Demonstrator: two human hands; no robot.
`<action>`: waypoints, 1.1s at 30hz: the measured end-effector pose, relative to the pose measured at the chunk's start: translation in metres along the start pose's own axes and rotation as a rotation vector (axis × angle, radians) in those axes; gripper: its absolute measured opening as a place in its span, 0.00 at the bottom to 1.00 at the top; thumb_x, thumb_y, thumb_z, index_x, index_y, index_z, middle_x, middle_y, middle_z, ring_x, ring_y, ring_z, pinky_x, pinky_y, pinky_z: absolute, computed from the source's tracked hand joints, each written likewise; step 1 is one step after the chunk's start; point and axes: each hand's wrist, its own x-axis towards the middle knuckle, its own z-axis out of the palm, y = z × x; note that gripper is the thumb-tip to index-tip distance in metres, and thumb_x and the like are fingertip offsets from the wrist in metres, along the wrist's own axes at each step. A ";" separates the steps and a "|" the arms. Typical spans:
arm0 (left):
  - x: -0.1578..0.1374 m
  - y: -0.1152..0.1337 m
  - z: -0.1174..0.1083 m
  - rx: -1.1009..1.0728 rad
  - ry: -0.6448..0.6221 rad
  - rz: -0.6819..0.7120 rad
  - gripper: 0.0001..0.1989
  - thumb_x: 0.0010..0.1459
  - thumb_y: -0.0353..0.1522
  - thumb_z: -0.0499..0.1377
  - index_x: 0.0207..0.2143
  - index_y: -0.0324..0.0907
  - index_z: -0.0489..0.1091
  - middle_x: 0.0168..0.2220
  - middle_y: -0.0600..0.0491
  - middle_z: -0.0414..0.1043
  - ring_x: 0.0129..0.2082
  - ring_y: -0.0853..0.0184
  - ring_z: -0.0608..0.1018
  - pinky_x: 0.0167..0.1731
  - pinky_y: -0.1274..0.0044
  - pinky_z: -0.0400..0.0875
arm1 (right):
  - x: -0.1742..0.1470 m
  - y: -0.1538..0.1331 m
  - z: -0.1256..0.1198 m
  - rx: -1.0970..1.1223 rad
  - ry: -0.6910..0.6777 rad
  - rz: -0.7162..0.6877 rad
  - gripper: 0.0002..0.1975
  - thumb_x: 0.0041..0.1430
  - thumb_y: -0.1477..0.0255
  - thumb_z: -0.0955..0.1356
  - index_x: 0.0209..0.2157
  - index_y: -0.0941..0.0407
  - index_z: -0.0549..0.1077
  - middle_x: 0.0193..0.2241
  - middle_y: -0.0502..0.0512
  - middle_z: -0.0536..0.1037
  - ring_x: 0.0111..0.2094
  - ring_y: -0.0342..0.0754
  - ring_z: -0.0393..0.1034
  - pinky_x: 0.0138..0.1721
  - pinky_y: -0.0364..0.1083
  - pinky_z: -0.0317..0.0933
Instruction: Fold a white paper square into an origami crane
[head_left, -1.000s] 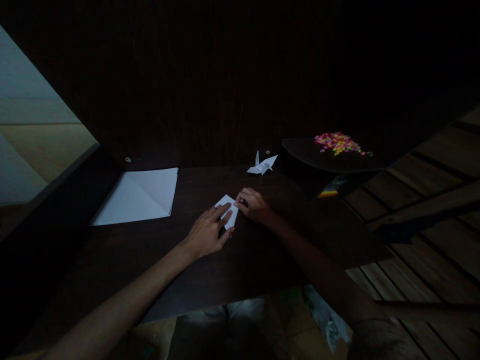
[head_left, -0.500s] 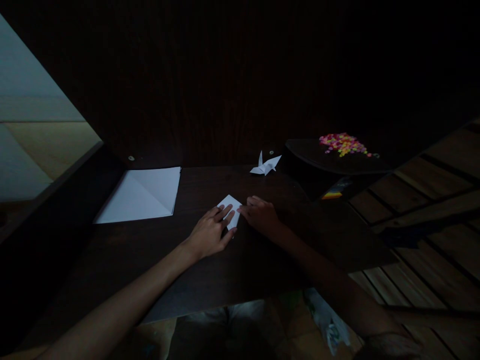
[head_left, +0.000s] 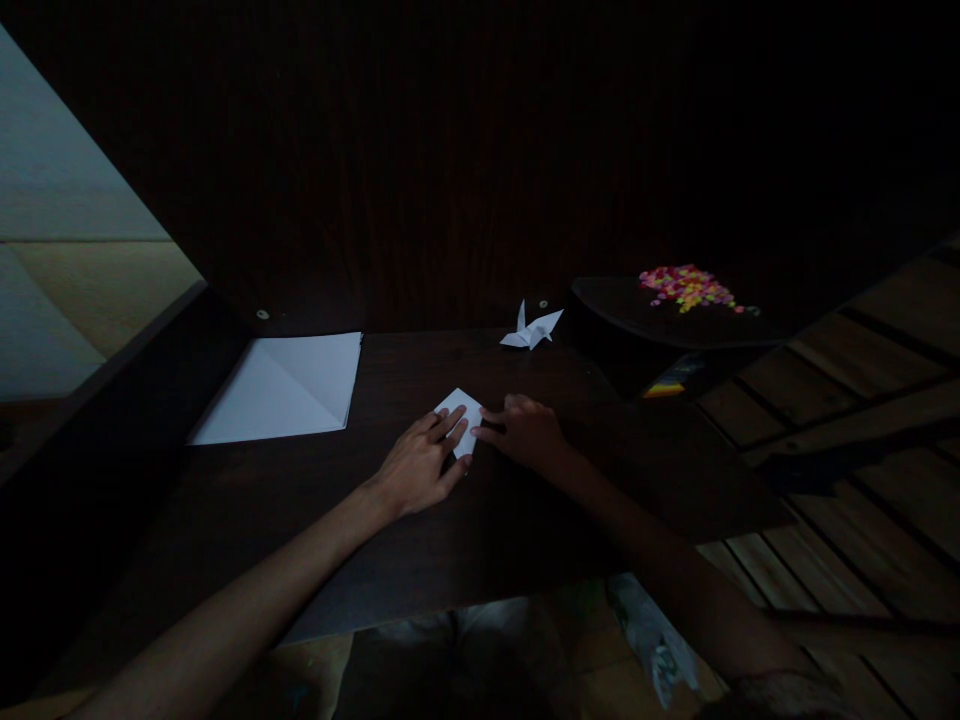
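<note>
A small piece of folded white paper [head_left: 459,402] lies on the dark wooden desk, one corner pointing away from me. My left hand [head_left: 424,460] rests on it from the left, fingers spread and pressing it flat, covering part of its surface. At the paper's right edge is my right hand [head_left: 525,430], its thumb and index finger stretched apart and touching that edge, the other fingers curled. Behind the hands, near the back panel, stands a folded white paper crane [head_left: 531,330].
A stack of white paper sheets [head_left: 292,385] with a diagonal crease lies at the left. On a rounded corner shelf [head_left: 607,300] at the right sits a pile of small colourful pieces [head_left: 688,288]. A plastic bag [head_left: 656,640] lies below the desk's front edge.
My right thumb and index finger have spread apart along the paper's right edge, where they were close together before. My left hand and the folded paper stay in place.
</note>
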 end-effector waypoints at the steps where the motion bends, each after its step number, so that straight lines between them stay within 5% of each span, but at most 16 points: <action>1: 0.000 0.000 0.000 -0.007 -0.004 0.001 0.26 0.64 0.40 0.49 0.59 0.34 0.62 0.63 0.42 0.57 0.60 0.54 0.65 0.60 0.62 0.59 | -0.001 0.000 0.000 0.007 -0.007 0.003 0.28 0.58 0.46 0.61 0.51 0.48 0.74 0.40 0.60 0.73 0.44 0.54 0.68 0.39 0.48 0.60; 6: -0.003 -0.003 0.001 -0.022 -0.023 0.008 0.29 0.64 0.43 0.48 0.61 0.34 0.59 0.64 0.41 0.56 0.62 0.53 0.62 0.61 0.61 0.57 | -0.005 -0.004 -0.001 0.019 -0.004 0.000 0.41 0.45 0.37 0.64 0.53 0.50 0.72 0.42 0.61 0.71 0.45 0.57 0.67 0.41 0.51 0.62; 17: -0.005 -0.007 0.001 -0.037 -0.023 0.019 0.34 0.62 0.47 0.49 0.63 0.35 0.55 0.65 0.41 0.54 0.63 0.53 0.61 0.61 0.60 0.56 | -0.007 -0.004 0.004 0.075 0.079 -0.064 0.42 0.42 0.40 0.68 0.53 0.52 0.72 0.41 0.59 0.69 0.44 0.55 0.65 0.39 0.50 0.62; 25: 0.001 0.000 0.003 0.000 0.046 -0.030 0.32 0.63 0.48 0.49 0.61 0.36 0.60 0.62 0.41 0.61 0.59 0.52 0.66 0.58 0.61 0.61 | 0.004 0.005 0.012 0.238 0.180 -0.099 0.13 0.61 0.66 0.66 0.45 0.53 0.76 0.36 0.55 0.70 0.38 0.47 0.65 0.39 0.45 0.59; 29: 0.002 0.002 0.005 0.027 0.027 -0.050 0.28 0.64 0.43 0.50 0.60 0.35 0.61 0.62 0.41 0.60 0.59 0.51 0.66 0.57 0.60 0.61 | 0.016 0.009 0.019 0.359 0.284 -0.077 0.09 0.62 0.71 0.65 0.37 0.55 0.77 0.33 0.53 0.70 0.35 0.45 0.65 0.39 0.44 0.58; 33: 0.001 0.002 0.006 0.035 -0.001 -0.051 0.28 0.65 0.42 0.48 0.61 0.35 0.60 0.64 0.43 0.57 0.60 0.51 0.64 0.56 0.60 0.61 | 0.025 0.013 0.022 0.461 0.241 -0.062 0.05 0.59 0.70 0.67 0.33 0.55 0.76 0.28 0.49 0.69 0.31 0.43 0.64 0.35 0.43 0.56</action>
